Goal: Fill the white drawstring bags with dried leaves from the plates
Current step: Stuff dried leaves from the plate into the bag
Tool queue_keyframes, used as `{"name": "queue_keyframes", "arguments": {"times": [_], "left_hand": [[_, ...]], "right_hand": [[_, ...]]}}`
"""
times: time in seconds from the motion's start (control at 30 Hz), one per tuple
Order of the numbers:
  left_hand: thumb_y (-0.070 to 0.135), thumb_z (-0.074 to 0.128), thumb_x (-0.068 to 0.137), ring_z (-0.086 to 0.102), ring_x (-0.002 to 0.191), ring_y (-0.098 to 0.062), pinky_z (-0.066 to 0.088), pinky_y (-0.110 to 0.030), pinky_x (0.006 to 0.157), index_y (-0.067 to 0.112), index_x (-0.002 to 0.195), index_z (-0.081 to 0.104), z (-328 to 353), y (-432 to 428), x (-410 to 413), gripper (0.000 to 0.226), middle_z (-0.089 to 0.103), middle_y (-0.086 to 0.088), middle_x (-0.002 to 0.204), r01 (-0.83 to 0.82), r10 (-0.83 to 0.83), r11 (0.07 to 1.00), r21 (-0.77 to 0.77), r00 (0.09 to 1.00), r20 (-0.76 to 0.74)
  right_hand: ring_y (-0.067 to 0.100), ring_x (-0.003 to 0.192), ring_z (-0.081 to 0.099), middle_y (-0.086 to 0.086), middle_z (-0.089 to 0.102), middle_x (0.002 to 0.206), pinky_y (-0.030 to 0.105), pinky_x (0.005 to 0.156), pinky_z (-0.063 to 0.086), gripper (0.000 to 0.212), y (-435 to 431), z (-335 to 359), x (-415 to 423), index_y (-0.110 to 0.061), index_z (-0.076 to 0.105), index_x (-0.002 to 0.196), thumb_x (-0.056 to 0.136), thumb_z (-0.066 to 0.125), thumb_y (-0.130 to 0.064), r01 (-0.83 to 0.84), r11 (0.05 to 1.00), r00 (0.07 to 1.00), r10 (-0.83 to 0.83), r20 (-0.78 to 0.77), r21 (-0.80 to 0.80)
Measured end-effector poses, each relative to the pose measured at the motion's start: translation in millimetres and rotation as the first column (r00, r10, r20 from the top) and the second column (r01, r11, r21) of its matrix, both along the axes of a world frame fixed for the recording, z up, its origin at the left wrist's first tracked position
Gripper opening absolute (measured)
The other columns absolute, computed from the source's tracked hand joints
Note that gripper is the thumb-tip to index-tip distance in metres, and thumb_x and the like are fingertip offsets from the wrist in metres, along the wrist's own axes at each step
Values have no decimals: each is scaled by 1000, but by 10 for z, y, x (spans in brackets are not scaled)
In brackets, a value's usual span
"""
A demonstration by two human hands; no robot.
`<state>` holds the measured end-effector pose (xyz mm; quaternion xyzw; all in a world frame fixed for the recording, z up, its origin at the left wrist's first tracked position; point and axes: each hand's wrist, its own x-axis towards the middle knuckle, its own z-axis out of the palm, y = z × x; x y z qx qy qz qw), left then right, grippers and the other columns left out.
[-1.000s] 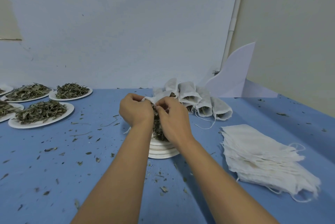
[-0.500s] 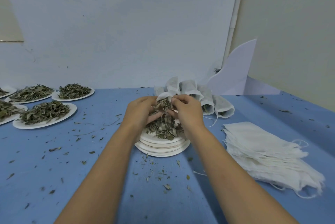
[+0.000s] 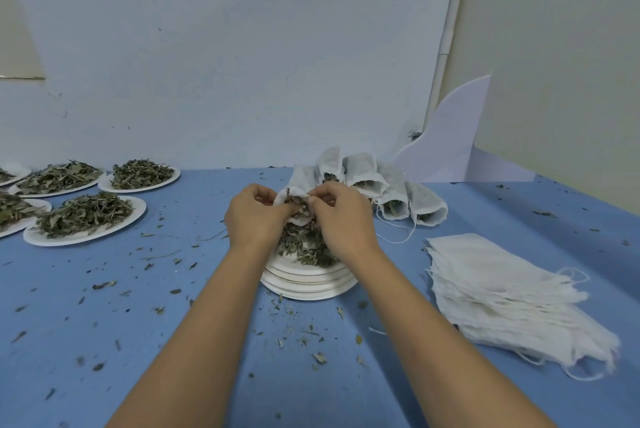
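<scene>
A small white drawstring bag (image 3: 290,194) hangs over a stack of white plates (image 3: 308,284) at the table's middle. My left hand (image 3: 254,216) pinches the bag's left rim. My right hand (image 3: 341,216) pinches its right rim together with a tuft of dried leaves at the mouth. A heap of dried leaves (image 3: 303,247) lies on the top plate below both hands. Several filled bags (image 3: 374,185) lean in a row behind, against the wall. A pile of flat empty bags (image 3: 502,292) lies to the right.
Several plates of dried leaves (image 3: 86,216) stand at the far left on the blue table (image 3: 104,323). Leaf crumbs are scattered over the cloth. A white curved board (image 3: 450,140) leans in the back right corner.
Both hands have shifted slightly while staying on the bag above the plate stack. The leaf heap on the top plate, hidden a second ago, shows below them.
</scene>
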<state>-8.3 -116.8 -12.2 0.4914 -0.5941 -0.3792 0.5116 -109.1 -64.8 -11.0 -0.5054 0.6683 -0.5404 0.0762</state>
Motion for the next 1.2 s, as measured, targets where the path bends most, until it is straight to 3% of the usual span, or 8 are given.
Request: {"name": "queue_keyframes", "arguments": {"times": [0.13,0.27,0.37,0.53,0.73,0.87,1.07,1.2], "left_hand": [[7,68,78,48,62,-10,34,-11,46,13,78,55,19,-38,-63,14,52,6,68,-124,131,984,-129,990,54],[-1,60,78,44,64,-14,31,-18,49,13,73,49,6,-49,-88,19,48,5,67,-132,153,968,-212,985,84],[-2,61,77,43,63,-14,31,-16,48,16,68,46,-3,-44,-67,25,48,5,66,-90,117,966,-242,988,98],[9,72,78,55,72,-6,43,-12,60,22,80,54,49,13,21,23,59,6,81,64,-70,982,-179,997,-23],[5,59,82,56,79,-7,44,-20,64,26,83,56,113,69,105,22,60,7,85,142,-156,981,-132,982,-104],[14,69,80,49,64,-5,37,-8,52,22,75,50,100,68,94,21,54,6,73,52,-55,977,-209,998,-9],[-6,53,76,34,54,-9,33,-10,44,16,64,38,130,14,65,30,43,2,63,-148,155,965,-218,988,12],[3,60,79,42,59,-9,35,-10,48,15,75,47,153,-2,115,18,48,3,70,-99,102,968,-233,995,2]], "right_hand": [[3,68,51,-11,57,71,11,59,36,12,2,17,62,-19,60,80,91,58,-16,-72,997,995,71,-75,-15],[0,65,50,-13,55,71,4,57,36,10,-14,57,66,-19,59,82,92,57,-16,-78,997,997,78,-11,-16],[11,73,59,-3,62,76,8,60,40,8,-19,49,9,-15,64,87,92,57,-16,-32,999,998,33,53,-19],[26,81,67,1,64,74,45,81,55,10,-23,25,34,-13,62,84,93,56,-10,-67,996,978,76,195,-51],[22,76,67,-1,63,71,46,81,55,9,-35,25,56,-13,63,86,93,58,-12,-90,993,971,104,214,-71],[17,71,64,-4,62,72,44,81,55,12,-18,18,84,-15,62,84,93,57,-10,-136,988,968,148,200,-72],[15,67,63,-2,63,71,42,81,56,22,15,51,138,-18,61,73,89,58,-4,-326,942,899,336,282,-86],[13,69,64,3,63,78,34,79,58,18,-6,57,152,-15,61,80,93,55,-5,-309,940,879,341,334,-146]]}}
